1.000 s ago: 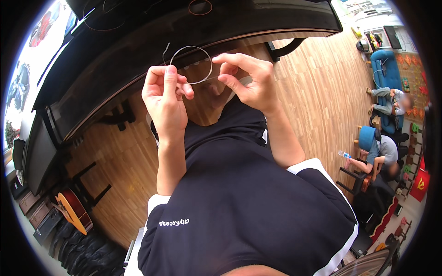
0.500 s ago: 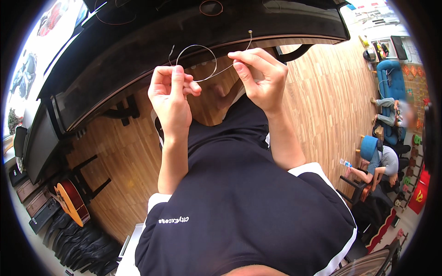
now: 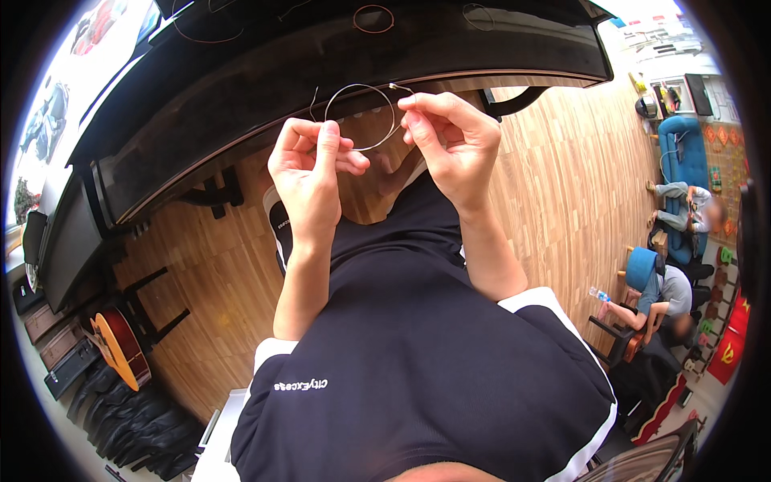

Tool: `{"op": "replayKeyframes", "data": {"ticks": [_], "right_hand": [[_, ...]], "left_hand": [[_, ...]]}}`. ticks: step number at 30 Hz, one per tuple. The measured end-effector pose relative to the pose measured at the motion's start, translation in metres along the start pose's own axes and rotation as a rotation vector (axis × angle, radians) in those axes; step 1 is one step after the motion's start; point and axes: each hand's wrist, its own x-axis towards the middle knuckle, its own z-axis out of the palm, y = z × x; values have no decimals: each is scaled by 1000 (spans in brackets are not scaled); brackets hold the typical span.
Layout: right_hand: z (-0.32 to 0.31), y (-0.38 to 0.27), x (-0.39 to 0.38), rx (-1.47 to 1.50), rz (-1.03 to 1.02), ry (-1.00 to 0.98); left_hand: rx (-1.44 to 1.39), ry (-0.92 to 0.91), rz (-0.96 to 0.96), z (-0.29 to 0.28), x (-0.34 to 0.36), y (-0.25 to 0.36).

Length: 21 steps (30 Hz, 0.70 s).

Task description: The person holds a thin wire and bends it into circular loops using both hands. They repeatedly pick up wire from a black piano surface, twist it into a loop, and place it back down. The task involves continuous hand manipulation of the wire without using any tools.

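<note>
A thin silvery guitar string [image 3: 359,85] forms a round loop between my two hands, in front of the black surface. My left hand [image 3: 312,181] pinches the string between thumb and fingers at the loop's left side, and a loose tail sticks up above it. My right hand [image 3: 462,157] pinches the string's other end with thumb and forefinger at the loop's right. Just left of those fingertips shows a small metal ball end [image 3: 392,85]. My fingers hide parts of the string.
On the long glossy black surface [image 3: 265,72] ahead lie a copper-coloured coil [image 3: 374,30] and a paler coil [image 3: 479,28]. An acoustic guitar [image 3: 120,353] stands at the lower left, by black cases [image 3: 72,365]. Two people sit at the right, near a blue sofa [image 3: 679,153].
My right hand has drawn its end of the string in, so the ball end moved left and down, close against the loop. My left hand shifted slightly right.
</note>
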Motion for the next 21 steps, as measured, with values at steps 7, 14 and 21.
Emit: {"op": "replayKeyframes", "data": {"ticks": [7, 14, 21], "right_hand": [[-15, 5, -3, 258, 135, -222], [-20, 9, -1, 602, 180, -372], [-15, -1, -3, -89, 270, -287]], "left_hand": [[14, 32, 13, 3, 1, -2], [104, -6, -22, 5, 2, -10], [295, 21, 198, 6, -1, -10]]}}
